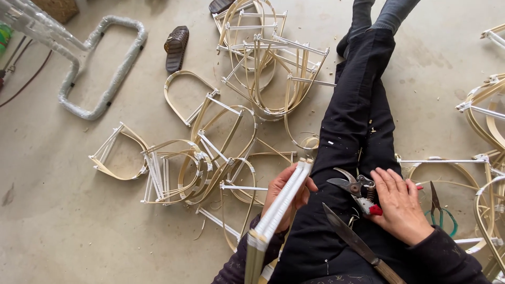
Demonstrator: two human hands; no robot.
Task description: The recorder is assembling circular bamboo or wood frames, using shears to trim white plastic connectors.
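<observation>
My left hand (286, 192) grips a bundle of pale flat cane strips (277, 210) that runs from my lap up toward the floor. My right hand (401, 205) rests on red-handled pruning shears (353, 188), which lie on my thigh with their blades pointing left. A long dark knife with a wooden handle (355, 243) lies across my lap, just below the shears. I sit on the floor in black trousers (357, 121) with my legs stretched forward.
Several bent cane frames (210, 152) lie on the concrete floor to the left, and a stacked pile of frames (268, 58) lies ahead. More frames (486, 158) lie on the right, with green-handled scissors (441, 208) beside them. A wrapped metal chair frame (100, 63) and a dark sandal (176, 47) lie at the far left.
</observation>
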